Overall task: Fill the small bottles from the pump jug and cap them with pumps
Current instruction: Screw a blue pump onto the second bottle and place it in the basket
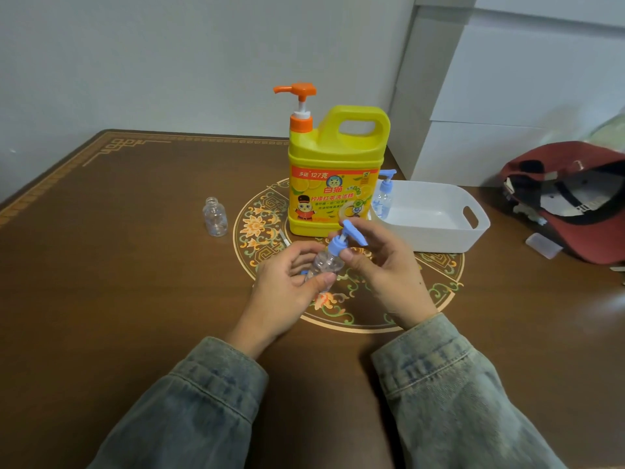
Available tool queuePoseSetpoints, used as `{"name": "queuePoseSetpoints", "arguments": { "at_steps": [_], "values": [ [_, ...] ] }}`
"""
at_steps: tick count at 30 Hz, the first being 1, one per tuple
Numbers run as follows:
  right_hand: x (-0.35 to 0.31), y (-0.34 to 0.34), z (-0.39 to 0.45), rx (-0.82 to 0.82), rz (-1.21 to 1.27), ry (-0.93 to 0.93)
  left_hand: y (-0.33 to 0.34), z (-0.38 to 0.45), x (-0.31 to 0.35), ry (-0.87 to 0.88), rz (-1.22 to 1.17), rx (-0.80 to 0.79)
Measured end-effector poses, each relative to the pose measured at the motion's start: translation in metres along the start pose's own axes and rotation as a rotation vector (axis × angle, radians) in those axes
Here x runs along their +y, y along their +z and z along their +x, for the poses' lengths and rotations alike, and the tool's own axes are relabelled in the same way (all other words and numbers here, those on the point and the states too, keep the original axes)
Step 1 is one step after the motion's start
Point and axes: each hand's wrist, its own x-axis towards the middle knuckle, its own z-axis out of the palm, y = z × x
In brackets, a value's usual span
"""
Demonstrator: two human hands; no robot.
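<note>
- Clear small bottle [325,264] held above the tabletop [142,299], just in front of the pump jug [333,174]; long axis tilted, neck up and to the right, base down-left toward the left palm.
- Blue pump cap [341,242] sits on its neck; nozzle sticks out to the right, w/ the stem leaning the same way as the bottle.
- Left hand [287,286] wraps the bottle body, thumb across the front, fingers curled behind.
- Right hand [385,265] pinches the blue collar of the pump w/ thumb and fingertips; other fingers loosely bent behind the nozzle.
- Yellow pump jug stands upright near the tabletop's centre; orange pump head [297,89] up, spout pointing left; handle on the right side.
- Second clear bottle [214,216], uncapped, upright, stands well to the left of the jug, mouth up.
- Third bottle w/ blue pump [385,194] stands upright in the left end of the white plastic bin [473,231], just right of the jug; its nozzle points right.
- Small whitish strip lies on the tabletop left of the jug base; can't tell what it is.
- Tabletop: dark brown, glossy, gold fret border, round floral medallion [257,231] under jug and hands.
- Right edge: dark red cap [575,198], upside down.
- Room: plain pale wall behind; white cabinet [507,96] at back right.
- Both forearms in faded denim sleeves [209,394].
</note>
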Motion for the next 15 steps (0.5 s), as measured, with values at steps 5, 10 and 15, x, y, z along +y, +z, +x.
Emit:
{"name": "queuePoseSetpoints", "arguments": {
  "at_steps": [5,10,15],
  "values": [
    [0.004,-0.001,0.0,0.021,-0.059,-0.002,0.002,0.0,0.001,-0.006,-0.001,-0.008],
    [0.007,-0.006,0.0,-0.054,0.098,-0.01,0.003,-0.001,0.002,-0.002,-0.015,-0.012],
    [0.012,0.0,0.001,0.012,0.064,0.014,0.003,-0.002,0.002,-0.001,-0.031,-0.007]
  ]
}}
